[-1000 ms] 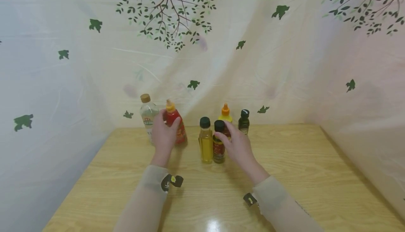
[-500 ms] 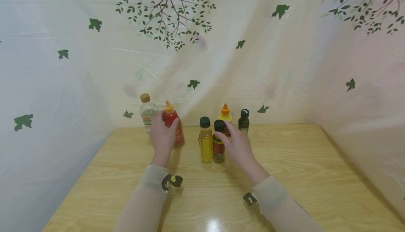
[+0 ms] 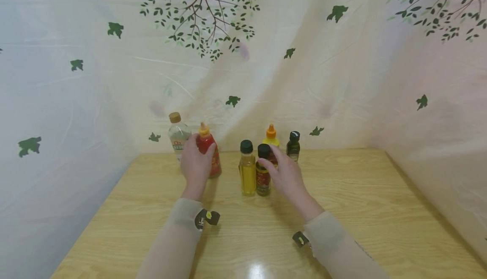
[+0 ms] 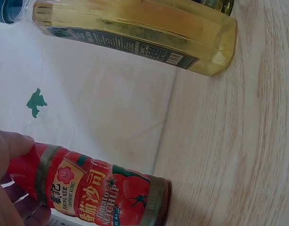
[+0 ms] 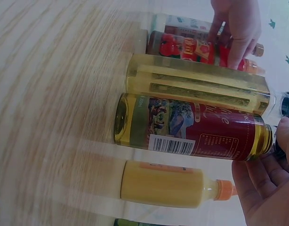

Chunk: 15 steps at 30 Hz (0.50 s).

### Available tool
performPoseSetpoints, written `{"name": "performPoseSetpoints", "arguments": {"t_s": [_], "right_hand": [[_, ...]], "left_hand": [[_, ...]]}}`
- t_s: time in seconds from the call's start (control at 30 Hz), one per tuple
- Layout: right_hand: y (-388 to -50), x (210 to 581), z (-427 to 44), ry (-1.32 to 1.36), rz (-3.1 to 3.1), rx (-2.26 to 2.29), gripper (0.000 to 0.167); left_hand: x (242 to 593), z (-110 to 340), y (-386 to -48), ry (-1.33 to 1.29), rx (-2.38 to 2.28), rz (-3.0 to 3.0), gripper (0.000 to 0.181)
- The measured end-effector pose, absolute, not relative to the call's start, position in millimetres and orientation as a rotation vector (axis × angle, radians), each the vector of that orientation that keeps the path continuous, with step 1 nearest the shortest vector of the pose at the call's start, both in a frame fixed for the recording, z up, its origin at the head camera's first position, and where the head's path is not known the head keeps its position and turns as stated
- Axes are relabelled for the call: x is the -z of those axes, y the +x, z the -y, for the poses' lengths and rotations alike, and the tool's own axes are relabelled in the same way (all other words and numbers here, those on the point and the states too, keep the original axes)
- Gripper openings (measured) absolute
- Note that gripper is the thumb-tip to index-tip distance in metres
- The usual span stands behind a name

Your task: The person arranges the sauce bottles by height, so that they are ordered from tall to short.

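Note:
My left hand (image 3: 195, 165) grips the upper part of a red tomato ketchup bottle (image 4: 102, 188) with a yellow nozzle cap; its base is at the tabletop. Beside that hand stands a clear bottle (image 3: 177, 134) with a brown cap, partly hidden. My right hand (image 3: 287, 173) holds a small oil bottle (image 5: 182, 127) with a maroon label and black cap, thumb and fingers around its neck. Close to its left stands a square bottle of pale yellow oil (image 3: 248, 176) with a dark green cap.
Behind the right hand stands a yellow squeeze bottle (image 5: 163, 183) with an orange nozzle. Farther right is a small dark green bottle (image 3: 293, 146). All stand on a wooden table (image 3: 350, 211), backed by a pale curtain (image 3: 266, 80) printed with leaves.
Over the last second, the ketchup bottle shifted slightly left and a little nearer in my left hand. My right hand and the other bottles look unmoved.

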State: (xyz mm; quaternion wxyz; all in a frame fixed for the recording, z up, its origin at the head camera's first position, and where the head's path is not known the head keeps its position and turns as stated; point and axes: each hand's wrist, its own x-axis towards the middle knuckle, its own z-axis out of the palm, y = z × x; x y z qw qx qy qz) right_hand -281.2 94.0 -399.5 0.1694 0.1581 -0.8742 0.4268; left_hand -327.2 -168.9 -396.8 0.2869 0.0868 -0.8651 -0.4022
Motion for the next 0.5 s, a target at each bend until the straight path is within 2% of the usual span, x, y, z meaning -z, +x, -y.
{"name": "performPoseSetpoints", "arguments": {"t_s": [0.5], "right_hand": [[-281.6,399.5,-94.6,0.452,2.491,-1.217,0.035]], "left_hand": [[400.0,169.3,-326.9,0.237,1.062,2.313,0.058]]}}
